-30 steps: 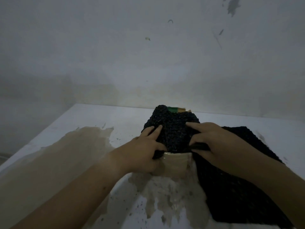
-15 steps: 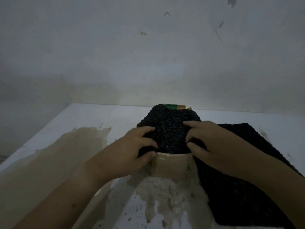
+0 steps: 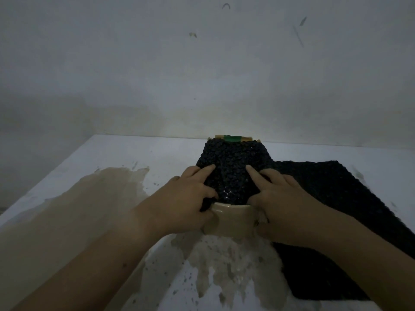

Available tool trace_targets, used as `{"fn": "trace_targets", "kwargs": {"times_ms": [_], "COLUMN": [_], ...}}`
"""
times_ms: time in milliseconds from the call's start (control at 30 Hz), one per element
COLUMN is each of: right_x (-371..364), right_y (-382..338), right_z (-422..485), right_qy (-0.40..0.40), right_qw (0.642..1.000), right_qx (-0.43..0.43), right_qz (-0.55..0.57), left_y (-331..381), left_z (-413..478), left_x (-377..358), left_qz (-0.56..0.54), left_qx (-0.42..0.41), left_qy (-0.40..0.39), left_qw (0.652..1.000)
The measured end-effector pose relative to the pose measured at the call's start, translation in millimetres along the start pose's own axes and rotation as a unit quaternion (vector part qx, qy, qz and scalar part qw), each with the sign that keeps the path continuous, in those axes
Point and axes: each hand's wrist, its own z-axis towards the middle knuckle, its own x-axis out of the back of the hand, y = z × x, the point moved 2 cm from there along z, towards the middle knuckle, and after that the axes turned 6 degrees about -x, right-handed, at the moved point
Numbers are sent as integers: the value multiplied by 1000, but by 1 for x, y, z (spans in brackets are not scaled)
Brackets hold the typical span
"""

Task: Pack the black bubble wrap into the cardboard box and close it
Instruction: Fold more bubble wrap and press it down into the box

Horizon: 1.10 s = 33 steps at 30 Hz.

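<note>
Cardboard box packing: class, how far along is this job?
Done: some black bubble wrap sits bunched in the cardboard box. In hand: left hand and right hand push it down. Left: the rest, spread on the table rightward, must go in; box then closed.

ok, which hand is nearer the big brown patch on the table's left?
Left. The left hand sits just right of the patch, forearm crossing it; the right hand is on the other side of the box. Both grip the wrap.

The black bubble wrap (image 3: 231, 167) fills the cardboard box (image 3: 231, 218) and spreads rightward; the table (image 3: 134, 158) to its left gives room.
</note>
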Motion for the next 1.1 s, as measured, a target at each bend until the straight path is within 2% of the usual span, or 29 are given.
{"fn": "trace_targets", "kwargs": {"times_ms": [133, 233, 333, 433, 633, 767, 900, 1000, 1100], "right_x": [-3, -4, -8, -7, -8, -9, -13, -17, -14], "right_y": [-6, 1, 12, 23, 25, 26, 9, 2, -1], "right_z": [10, 6, -3, -15, -27, -24, -19, -7, 5], "right_qy": [1, 20, 115, 210, 254, 251, 200, 111, 81], "right_qw": [999, 1000, 989, 968, 957, 959, 978, 993, 996], "right_qx": [-8, 19, 54, 35, -10, -10, 16, -21, -29], "right_qz": [-32, -12, 79, 136, 138, 132, 55, 20, -5], "left_y": [-1, -6, -11, -12, -2, 2, 5, 5, 4], "left_z": [-1, -12, -18, -14, -16, -18, -13, -13, -11], "left_x": [6, 9, 12, 11, 11, 10, 8, 7, 5], "left_qz": [-52, -127, -98, -65, -77, -19, 33, 36, 26], "left_qx": [-3, 5, -4, 12, -10, 4, 8, 6, 11], "left_qy": [-3, 72, 214, 250, 107, 39, 2, -5, -2], "left_qw": [999, 989, 972, 966, 991, 999, 999, 999, 1000]}}
